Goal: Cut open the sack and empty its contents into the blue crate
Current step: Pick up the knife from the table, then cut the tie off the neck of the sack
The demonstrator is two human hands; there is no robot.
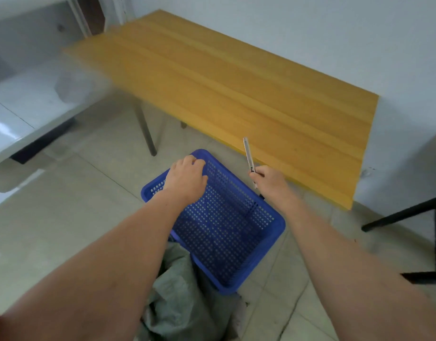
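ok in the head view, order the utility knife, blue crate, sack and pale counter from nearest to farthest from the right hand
1. utility knife, held in the right hand itself.
2. blue crate, just to its left and below.
3. sack, low, close to the person's body.
4. pale counter, far left.

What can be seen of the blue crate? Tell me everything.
The blue crate is a rectangular plastic bin with rounded corners, a solid rim, and walls and bottom full of small holes. It looks empty. It is down by the tiled floor beside the wooden table, open side up. The left hand grips its far rim; the grey sack meets its near left side. The right hand, holding a knife, is clear of it.
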